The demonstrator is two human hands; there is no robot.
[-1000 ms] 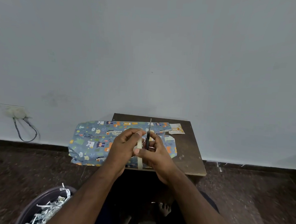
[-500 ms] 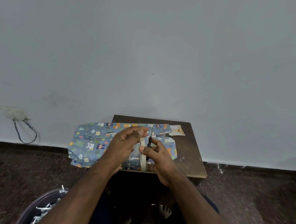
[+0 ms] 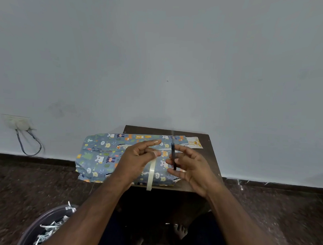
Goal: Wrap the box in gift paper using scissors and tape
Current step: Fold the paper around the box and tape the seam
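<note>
The left hand (image 3: 135,158) pinches a strip of tape (image 3: 150,174) that hangs over the wrapped box (image 3: 101,157). The right hand (image 3: 190,165) grips the scissors (image 3: 173,155) upright just beside it — both above the box, which lies on the small table (image 3: 209,148).

The scissors (image 3: 173,155), in the middle of the frame, are a motion-blurred dark streak; whether the blades are parted cannot be told. The hands (image 3: 135,158) hide the middle of the wrapped box (image 3: 101,157). The bin (image 3: 43,226) of paper shreds is cut by the lower left edge. Print on the small card (image 3: 194,142) is unreadable.
</note>
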